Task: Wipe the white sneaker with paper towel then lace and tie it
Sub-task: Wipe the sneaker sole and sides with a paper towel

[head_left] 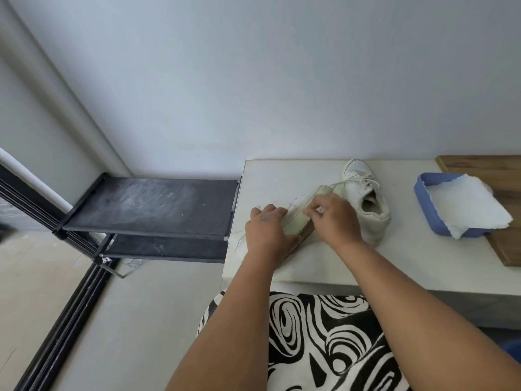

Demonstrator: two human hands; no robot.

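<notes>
1. White sneaker (298, 221): the one I'm working lies tipped on its side at the near left of the white table (423, 263), sole edge toward me, between my hands.
2. My left hand (265, 230) curls over its near end, pinning it down; a loose lace (239, 238) trails left.
3. My right hand (332, 218) pinches something small and white at the upper; lace or paper scrap, I cannot tell.
4. I judge the shoe light, upper soft, sole stiff; best held by sole or heel, since the upper would buckle.
5. Farther right stands a second sneaker (366, 198), upright and laced.
6. At far right, the soft, easily torn paper towel (468, 204) drapes over a blue tray (423, 204).
</notes>
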